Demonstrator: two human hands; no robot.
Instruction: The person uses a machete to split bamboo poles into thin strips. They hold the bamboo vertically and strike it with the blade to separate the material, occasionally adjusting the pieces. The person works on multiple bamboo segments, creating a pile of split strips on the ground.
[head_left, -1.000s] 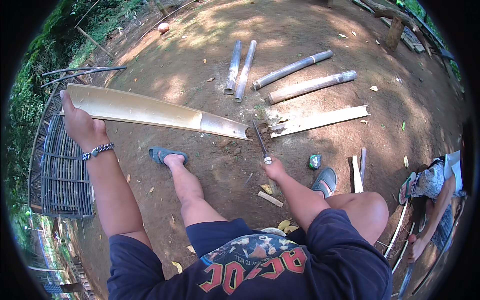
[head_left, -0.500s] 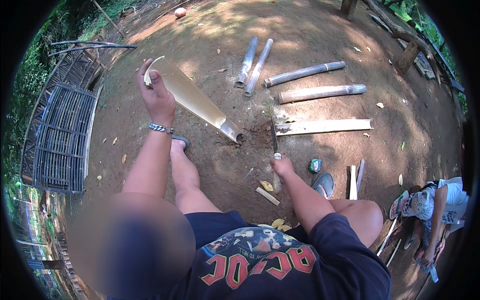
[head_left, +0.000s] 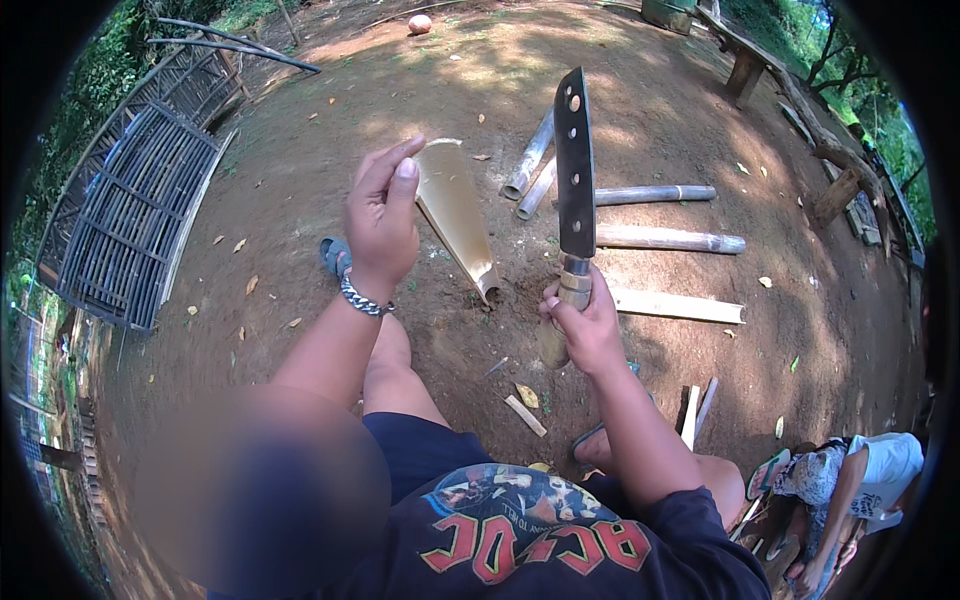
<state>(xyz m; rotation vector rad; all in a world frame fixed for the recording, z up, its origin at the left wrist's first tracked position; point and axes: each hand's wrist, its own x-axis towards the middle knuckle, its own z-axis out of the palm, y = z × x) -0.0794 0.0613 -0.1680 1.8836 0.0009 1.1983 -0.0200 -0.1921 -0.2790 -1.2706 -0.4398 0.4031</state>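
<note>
First: Your right hand (head_left: pixel 588 328) is closed around the broad knife (head_left: pixel 584 160), its blade upward. Where is the bamboo half (head_left: pixel 458 210)?

Second: It leans in front of you, its lower end seemingly on the soil (head_left: pixel 440 350). Your left hand (head_left: pixel 383 220) is half curled at its upper end — I cannot tell if it grips.

First: What could go wrong for you?

Second: A loose hold might let the bamboo roll — and a swing at that moment could reach your bare left hand.

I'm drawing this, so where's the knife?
In the head view, the knife is right of centre, gripped in the right hand, blade toward the picture's top.
</note>
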